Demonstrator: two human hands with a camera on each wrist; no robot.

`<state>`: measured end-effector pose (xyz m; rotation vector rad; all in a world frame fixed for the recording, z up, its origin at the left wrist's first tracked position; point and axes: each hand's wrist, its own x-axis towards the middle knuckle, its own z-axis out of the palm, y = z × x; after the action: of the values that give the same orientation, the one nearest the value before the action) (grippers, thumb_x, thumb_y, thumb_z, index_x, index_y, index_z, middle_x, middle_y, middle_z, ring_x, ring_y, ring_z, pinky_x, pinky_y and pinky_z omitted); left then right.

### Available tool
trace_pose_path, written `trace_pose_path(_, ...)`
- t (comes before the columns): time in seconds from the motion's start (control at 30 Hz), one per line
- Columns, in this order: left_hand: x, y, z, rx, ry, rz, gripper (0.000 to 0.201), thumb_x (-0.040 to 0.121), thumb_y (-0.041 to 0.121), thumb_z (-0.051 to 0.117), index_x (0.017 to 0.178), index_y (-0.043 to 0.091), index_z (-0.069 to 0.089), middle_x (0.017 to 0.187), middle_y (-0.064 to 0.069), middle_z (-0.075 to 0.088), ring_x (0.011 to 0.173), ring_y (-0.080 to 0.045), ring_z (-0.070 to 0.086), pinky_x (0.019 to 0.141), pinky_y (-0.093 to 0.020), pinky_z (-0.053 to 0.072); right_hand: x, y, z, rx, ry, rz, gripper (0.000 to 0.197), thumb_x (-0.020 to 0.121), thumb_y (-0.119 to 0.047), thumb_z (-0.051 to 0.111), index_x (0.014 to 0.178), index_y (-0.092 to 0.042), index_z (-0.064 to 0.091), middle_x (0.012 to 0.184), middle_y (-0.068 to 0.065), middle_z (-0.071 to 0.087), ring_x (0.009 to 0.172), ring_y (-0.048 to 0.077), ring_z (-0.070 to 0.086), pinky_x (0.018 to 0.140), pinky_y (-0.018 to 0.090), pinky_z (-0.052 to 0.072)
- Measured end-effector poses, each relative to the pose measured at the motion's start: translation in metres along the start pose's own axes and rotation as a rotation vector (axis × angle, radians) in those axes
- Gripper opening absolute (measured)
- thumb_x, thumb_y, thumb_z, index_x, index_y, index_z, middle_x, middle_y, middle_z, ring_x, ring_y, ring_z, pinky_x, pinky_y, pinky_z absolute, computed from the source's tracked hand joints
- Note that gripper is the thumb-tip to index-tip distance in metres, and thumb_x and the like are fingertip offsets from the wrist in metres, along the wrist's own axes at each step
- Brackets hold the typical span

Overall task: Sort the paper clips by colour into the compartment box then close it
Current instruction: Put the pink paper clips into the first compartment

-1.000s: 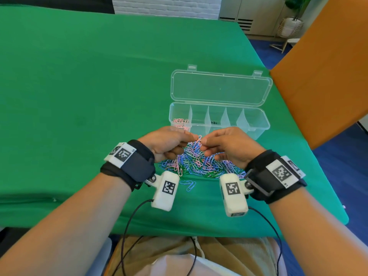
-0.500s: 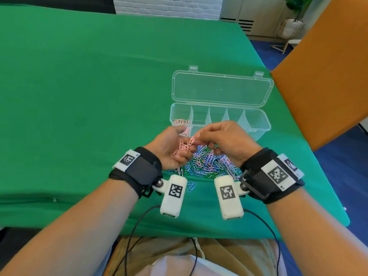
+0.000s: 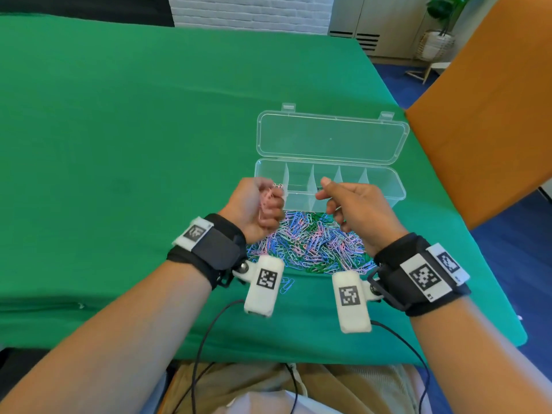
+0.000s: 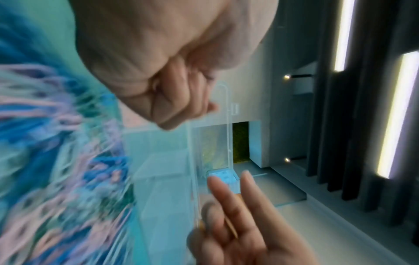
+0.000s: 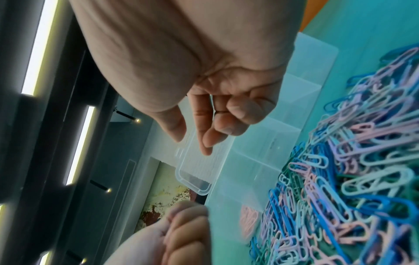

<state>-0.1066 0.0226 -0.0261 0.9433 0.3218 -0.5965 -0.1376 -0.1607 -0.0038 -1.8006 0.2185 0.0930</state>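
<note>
A heap of pink, blue, green and pale paper clips (image 3: 310, 240) lies on the green cloth just in front of a clear compartment box (image 3: 385, 186), whose lid (image 3: 331, 138) lies open behind it. Some pink clips (image 3: 279, 186) sit in its leftmost compartment. My left hand (image 3: 270, 201) is a fist gripping a bunch of pink clips, raised near that compartment's front wall. My right hand (image 3: 324, 191) hovers over the heap beside the box with its fingers loosely curled; in the right wrist view its thumb and fingers (image 5: 207, 143) are apart and hold nothing.
The green-covered table (image 3: 119, 144) stretches far to the left and back. An orange panel (image 3: 493, 130) stands close on the right of the box. One loose blue clip (image 3: 286, 285) lies near the front of the heap. The left wrist view is blurred.
The hands, which pinched pink clips together over the heap, have lifted and come apart. The left hand closed round the pink clips and moved toward the box; the right let go.
</note>
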Motion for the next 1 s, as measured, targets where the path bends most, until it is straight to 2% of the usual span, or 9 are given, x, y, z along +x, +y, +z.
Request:
trace_pose_path(0.07,0.006,0.022,0.007,0.020,0.083,0.179,0.041,0.096,0.025,0.034,0.055,0.021,0.039,0.045,0.007,0.025,0.033,-0.009,0.020,0.029,-0.014,0.016,-0.001,0.004,-0.006,0.030,0.006,0.014,0.032,0.097,-0.039,0.058,0.087,-0.013,0.072,0.064,-0.001,0.055,0.052,0.010,0.039,0.044,0.018,0.032)
trace_pose_path(0.13,0.015,0.044,0.015,0.046,0.163,0.323,0.040,0.095,0.026,0.034,0.055,0.023,0.033,0.045,0.008,0.022,0.035,-0.010,0.015,0.032,-0.015,0.014,-0.003,0.006,-0.011,0.035,0.003,0.014,0.032,0.097,-0.039,0.058,0.088,-0.013,0.072,0.065,-0.001,0.056,0.053,0.010,0.040,0.044,0.017,0.033)
trace_pose_path(0.27,0.034,0.063,0.027,0.110,0.265,0.474,0.036,0.095,0.022,0.037,0.058,0.022,0.037,0.046,0.007,0.028,0.039,-0.012,0.019,0.038,-0.019,0.017,-0.007,0.005,-0.013,0.024,-0.005,-0.020,0.030,0.096,-0.039,0.059,0.087,-0.014,0.072,0.066,0.000,0.057,0.052,0.008,0.041,0.045,0.016,0.035)
trace_pose_path(0.4,0.046,0.057,0.029,0.121,0.282,0.519,0.038,0.099,0.018,0.038,0.063,0.013,0.050,0.053,0.000,0.047,0.045,-0.015,0.043,0.049,-0.024,0.041,-0.009,0.003,-0.014,0.027,-0.012,-0.048,0.028,0.096,-0.037,0.060,0.086,-0.013,0.072,0.064,0.000,0.057,0.052,0.010,0.040,0.044,0.016,0.035)
trace_pose_path(0.47,0.048,0.056,0.027,0.124,0.256,0.542,0.041,0.101,0.020,0.037,0.065,0.009,0.055,0.054,-0.003,0.056,0.052,-0.017,0.054,0.056,-0.025,0.047,-0.009,0.004,-0.014,0.027,-0.013,-0.046,0.028,0.095,-0.037,0.061,0.087,-0.012,0.072,0.064,0.000,0.057,0.052,0.010,0.040,0.045,0.016,0.035)
trace_pose_path(0.67,0.047,0.054,0.023,0.157,0.221,0.575,0.047,0.102,0.023,0.033,0.070,0.005,0.062,0.057,-0.005,0.065,0.057,-0.018,0.063,0.063,-0.025,0.046,-0.006,0.006,-0.015,0.028,-0.003,-0.045,0.028,0.095,-0.036,0.061,0.086,-0.012,0.072,0.065,0.002,0.057,0.051,0.008,0.041,0.043,0.014,0.036)
trace_pose_path(0.8,0.047,0.052,0.023,0.189,0.212,0.559,0.045,0.101,0.027,0.033,0.077,0.006,0.065,0.066,-0.006,0.069,0.068,-0.021,0.067,0.081,-0.030,0.046,-0.006,0.007,-0.017,0.022,0.007,-0.044,0.027,0.095,-0.036,0.061,0.086,-0.013,0.072,0.065,0.002,0.057,0.050,0.008,0.041,0.043,0.014,0.037)
trace_pose_path(1.0,0.042,0.049,0.022,0.170,0.183,0.577,0.041,0.100,0.029,0.034,0.084,0.008,0.065,0.081,-0.012,0.070,0.082,-0.024,0.068,0.095,-0.035,0.046,-0.004,0.009,-0.018,0.012,0.009,-0.030,0.027,0.095,-0.035,0.061,0.088,-0.012,0.072,0.067,0.003,0.057,0.050,0.006,0.043,0.044,0.013,0.037)
